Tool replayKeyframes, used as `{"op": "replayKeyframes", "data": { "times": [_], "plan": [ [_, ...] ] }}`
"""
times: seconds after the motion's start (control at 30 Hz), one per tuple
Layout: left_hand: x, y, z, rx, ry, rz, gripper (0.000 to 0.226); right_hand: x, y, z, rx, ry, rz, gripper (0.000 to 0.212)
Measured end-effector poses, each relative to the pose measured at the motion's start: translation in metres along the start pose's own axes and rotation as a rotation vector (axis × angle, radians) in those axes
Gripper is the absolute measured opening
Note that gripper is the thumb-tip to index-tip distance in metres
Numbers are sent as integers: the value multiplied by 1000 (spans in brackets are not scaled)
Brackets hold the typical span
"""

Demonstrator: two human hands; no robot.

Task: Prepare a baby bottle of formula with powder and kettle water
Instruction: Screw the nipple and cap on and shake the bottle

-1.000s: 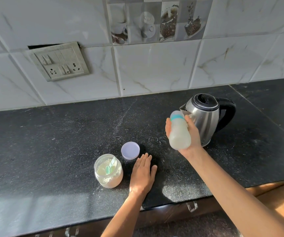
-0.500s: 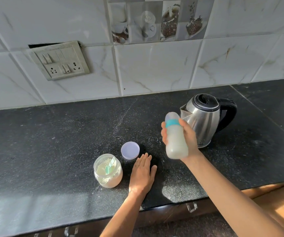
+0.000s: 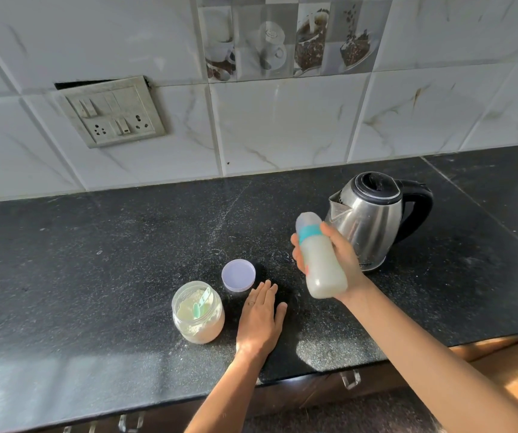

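- Baby bottle (image 3: 321, 260) location: held in the air above the black speckled desk (image 3: 126, 245), the largest item, which runs under a white tiled wall (image 3: 282, 120).
- Switch plate (image 3: 110, 112): grey, set in the wall at left.
- Electric kettle (image 3: 373, 223): steel body, black lid and handle, upright at the right rear of the desk, spout pointing left toward the bottle.
- Right hand (image 3: 342, 260): fingers wrapped round the bottle's body.
- Left hand (image 3: 260, 320): released, laid flat on the desk with fingers straight, a ring (image 3: 251, 303) on one finger.
- Bottle detail: tilted, capped end up and leaning left, teal collar, milky liquid inside.
- Powder jar (image 3: 198, 314): clear, open, part full of pale powder, just left of the left hand.
- Jar lid (image 3: 238, 275): lilac, lying on the desk behind the jar, near the left fingertips.
- Scoop (image 3: 201, 303): green, resting inside the jar.
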State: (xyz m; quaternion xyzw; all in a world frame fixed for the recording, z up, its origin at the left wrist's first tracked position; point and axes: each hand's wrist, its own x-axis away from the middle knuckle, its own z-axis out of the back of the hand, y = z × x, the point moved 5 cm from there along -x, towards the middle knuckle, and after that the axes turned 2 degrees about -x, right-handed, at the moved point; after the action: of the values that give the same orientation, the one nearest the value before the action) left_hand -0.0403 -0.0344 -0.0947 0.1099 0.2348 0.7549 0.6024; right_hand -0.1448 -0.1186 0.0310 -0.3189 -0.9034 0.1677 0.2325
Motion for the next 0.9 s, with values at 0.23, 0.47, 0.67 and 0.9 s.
{"op": "replayKeyframes", "data": {
  "times": [0.23,0.47,0.67,0.9],
  "plan": [
    [-1,-1,1,1,12,-4,51,-5,-8,7,-282,112,145,40],
    [-1,0,0,8,17,-8,67,0,-6,3,-128,56,147,41],
    [0,1,1,5,17,-10,64,4,4,8,38,-28,56,67],
    [-1,1,1,3,26,-10,48,2,6,1,-245,12,25,70]
  ]
}}
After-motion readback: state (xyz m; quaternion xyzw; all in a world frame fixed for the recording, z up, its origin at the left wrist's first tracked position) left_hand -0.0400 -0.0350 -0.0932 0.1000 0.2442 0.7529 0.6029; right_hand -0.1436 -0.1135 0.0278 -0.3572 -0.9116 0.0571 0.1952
